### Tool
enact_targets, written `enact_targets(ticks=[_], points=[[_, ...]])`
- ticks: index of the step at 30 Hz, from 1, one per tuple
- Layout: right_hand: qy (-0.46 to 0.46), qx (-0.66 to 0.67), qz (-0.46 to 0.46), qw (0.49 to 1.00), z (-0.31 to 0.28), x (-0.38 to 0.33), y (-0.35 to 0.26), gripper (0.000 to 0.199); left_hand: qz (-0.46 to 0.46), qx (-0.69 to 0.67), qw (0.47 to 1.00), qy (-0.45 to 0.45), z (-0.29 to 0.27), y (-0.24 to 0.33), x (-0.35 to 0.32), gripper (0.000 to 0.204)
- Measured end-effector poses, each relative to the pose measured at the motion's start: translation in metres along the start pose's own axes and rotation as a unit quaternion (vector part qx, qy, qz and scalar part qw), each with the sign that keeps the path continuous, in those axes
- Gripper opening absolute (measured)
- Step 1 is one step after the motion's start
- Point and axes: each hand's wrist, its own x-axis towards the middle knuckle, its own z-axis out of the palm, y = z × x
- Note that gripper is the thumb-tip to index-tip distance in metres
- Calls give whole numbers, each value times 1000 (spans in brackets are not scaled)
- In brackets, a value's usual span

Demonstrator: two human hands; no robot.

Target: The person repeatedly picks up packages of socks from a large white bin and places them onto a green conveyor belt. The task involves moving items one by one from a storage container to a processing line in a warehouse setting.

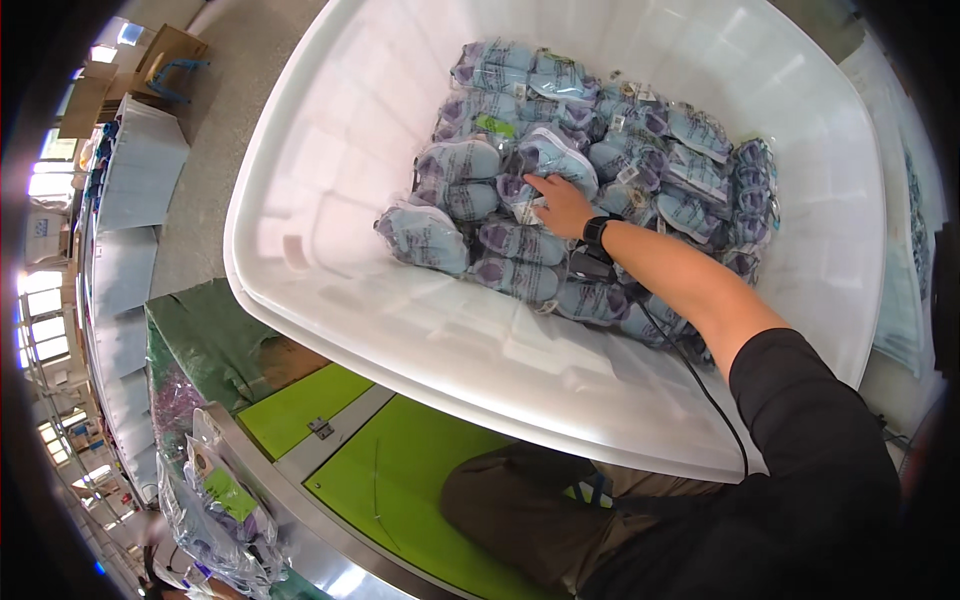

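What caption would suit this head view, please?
Right hand reaching into a large white bin onto bagged pale blue shoes.

Right hand (560, 203) touches bagged shoes (545, 158) in bin (320, 200).

A factory or packing floor: the right hand (562, 203) reaches into a big white plastic bin (330, 150) piled with bagged shoes (520, 150). Below the hand lie a green worktable (400, 470) and more bagged goods (215, 500); far left, cardboard boxes (150, 60) and windows (40, 300).
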Motion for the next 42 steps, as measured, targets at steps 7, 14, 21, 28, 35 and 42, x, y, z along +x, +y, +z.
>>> enact_targets(ticks=[7,14,21,28,35,42], points=[[-42,-21,-64,997,-5,-1,15,83,21,-20,996,-86,-13,-2,2,15],[-82,99,-67,989,-46,-50,-2,71,35,-234,963,-132,-1,-8,3,2],[-253,421,92,866,-144,-150,-110,41,-24,-161,948,-272,-25,1,24,19],[-248,394,-54,884,-176,-262,-211,32,-55,-239,923,-295,-70,-17,93,27],[-95,385,-114,911,-134,-283,-219,23,142,40,987,-66,-141,-67,211,38],[-5,379,-119,918,-114,-279,-211,19,150,227,952,142,-222,-128,308,54]])
